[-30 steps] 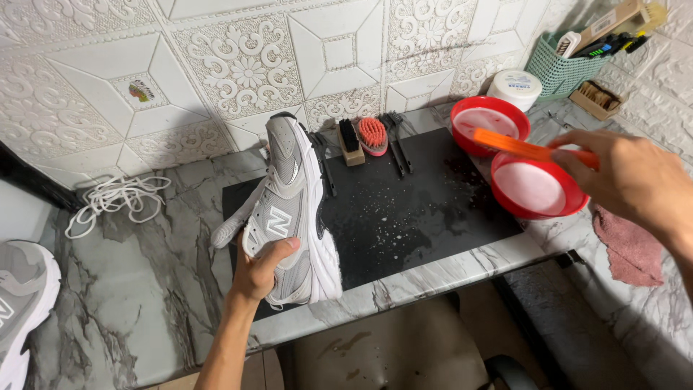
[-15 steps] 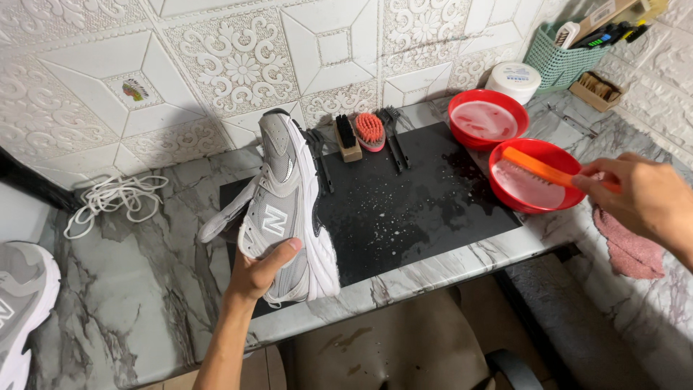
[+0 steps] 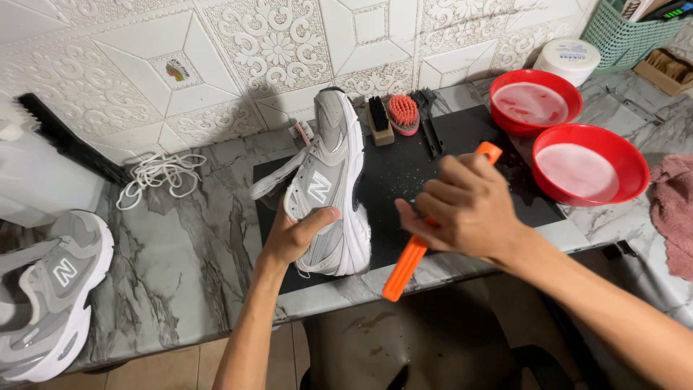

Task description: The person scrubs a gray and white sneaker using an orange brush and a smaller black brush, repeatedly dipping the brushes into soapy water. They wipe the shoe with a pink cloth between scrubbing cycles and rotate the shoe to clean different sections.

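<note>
Swung back from the red bowls, right hand point(image 3: 469, 209) clenches an orange plastic brush point(image 3: 413, 254); left hand point(image 3: 296, 235) clasps the grey mesh sneaker point(image 3: 328, 188), which could slip if scrubbed hard.

Two red bowls point(image 3: 592, 166), laces point(image 3: 162, 173), second sneaker point(image 3: 54, 296).
</note>
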